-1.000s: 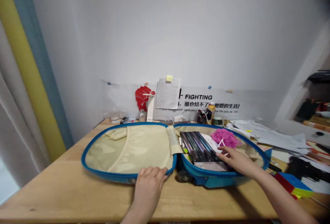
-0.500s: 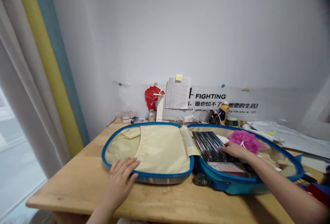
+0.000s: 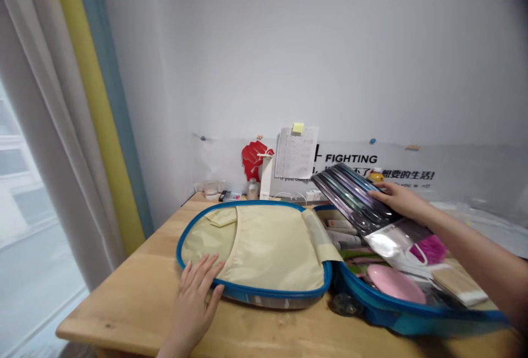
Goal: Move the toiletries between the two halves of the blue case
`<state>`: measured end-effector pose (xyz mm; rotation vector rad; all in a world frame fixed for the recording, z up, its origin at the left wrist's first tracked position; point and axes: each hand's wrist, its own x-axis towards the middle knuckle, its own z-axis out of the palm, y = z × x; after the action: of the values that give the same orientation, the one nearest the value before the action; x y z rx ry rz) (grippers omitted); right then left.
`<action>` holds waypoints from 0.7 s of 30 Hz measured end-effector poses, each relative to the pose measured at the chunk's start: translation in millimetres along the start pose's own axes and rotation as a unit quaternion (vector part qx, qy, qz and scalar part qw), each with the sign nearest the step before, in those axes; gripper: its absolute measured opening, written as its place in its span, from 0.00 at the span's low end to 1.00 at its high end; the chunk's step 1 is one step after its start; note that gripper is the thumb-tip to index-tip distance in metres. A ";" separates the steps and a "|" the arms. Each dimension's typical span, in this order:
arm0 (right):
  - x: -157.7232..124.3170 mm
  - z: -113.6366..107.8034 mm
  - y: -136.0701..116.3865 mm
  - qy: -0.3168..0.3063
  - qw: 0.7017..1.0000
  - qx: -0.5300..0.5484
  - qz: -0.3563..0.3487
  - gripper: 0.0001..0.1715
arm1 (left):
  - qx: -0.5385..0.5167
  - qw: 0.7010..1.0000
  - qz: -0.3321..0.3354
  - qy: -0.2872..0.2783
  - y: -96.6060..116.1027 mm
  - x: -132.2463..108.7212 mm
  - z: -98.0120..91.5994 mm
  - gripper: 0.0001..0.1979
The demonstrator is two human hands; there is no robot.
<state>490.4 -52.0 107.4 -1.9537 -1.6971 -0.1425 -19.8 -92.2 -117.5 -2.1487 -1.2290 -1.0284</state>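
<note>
Flat plastic pack (image 3: 350, 196) of dark glossy sticks: held up over the right half of an open blue suitcase (image 3: 284, 295), tilted, far end high. Silvery label and clear film at the near end; can't tell if that end touches the contents below. Right hand (image 3: 402, 203) has its grip closed on the pack's right edge; thumb hidden. Left hand (image 3: 200, 286): grip wide and holding nothing, fingers spread on the front rim of the left half, which shows cream lining.

Right half is loaded: pink oval item (image 3: 396, 284) near the front, tan-and-white packet (image 3: 457, 285) to its right, magenta mesh puff (image 3: 432, 249) partly behind the pack. Tubes and small boxes at the left end, too cluttered to separate.

Case lies on a wooden bench (image 3: 264, 333), one wheel (image 3: 346, 304) at the front by the hinge. Back edge of bench: glass jar (image 3: 252, 189), white upright stand (image 3: 266, 177), yellow bottle (image 3: 375, 175) partly behind the pack. Red-fist poster (image 3: 251, 159) on the wall.
</note>
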 end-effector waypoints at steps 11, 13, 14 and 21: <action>24.8 136.9 -213.8 -0.253 0.930 0.096 -0.248 0.23 | 0.028 0.999 0.015 -0.003 -3.3 -3.5 0.6 0.18; 25.2 165.3 -233.2 -0.280 0.915 0.083 -0.278 0.23 | 0.029 0.999 0.018 0.003 -2.6 -2.2 -0.5 0.19; 25.8 177.1 -240.2 -0.289 0.909 0.074 -0.291 0.23 | 0.027 0.999 0.016 0.006 -2.3 -1.6 -0.9 0.19; 20.5 229.8 -257.3 -0.273 0.911 -0.014 -0.309 0.21 | 0.030 0.998 0.037 0.040 -5.5 1.8 0.8 0.18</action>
<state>190.8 87.0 5.5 -1.4765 -2.6574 0.1748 -23.6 -88.0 -116.4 -2.0697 -1.1218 -1.0232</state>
